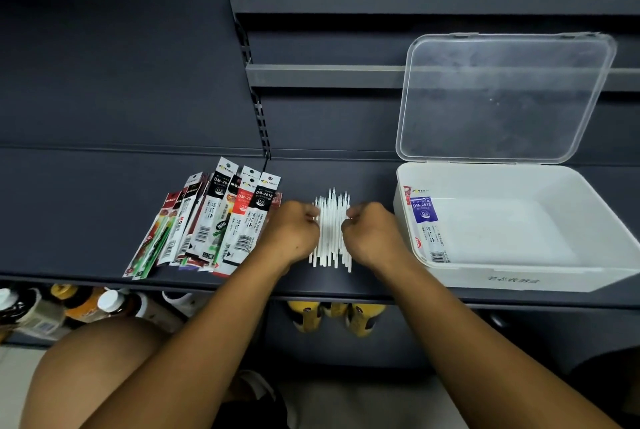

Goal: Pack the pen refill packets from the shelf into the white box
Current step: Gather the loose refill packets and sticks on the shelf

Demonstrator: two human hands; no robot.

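Dark shelf (104,207): both hands, left hand (292,231) and right hand (372,233), pinch upright-running white refills (330,228)

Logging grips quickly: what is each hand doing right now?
Left hand: closed on the white refills.
Right hand: closed on the same bundle.

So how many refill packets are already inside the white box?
1 clearly: a blue-labelled packet lies against the left wall of the white box. A red-edged corner peeks out beside it, so a second may be hidden underneath.
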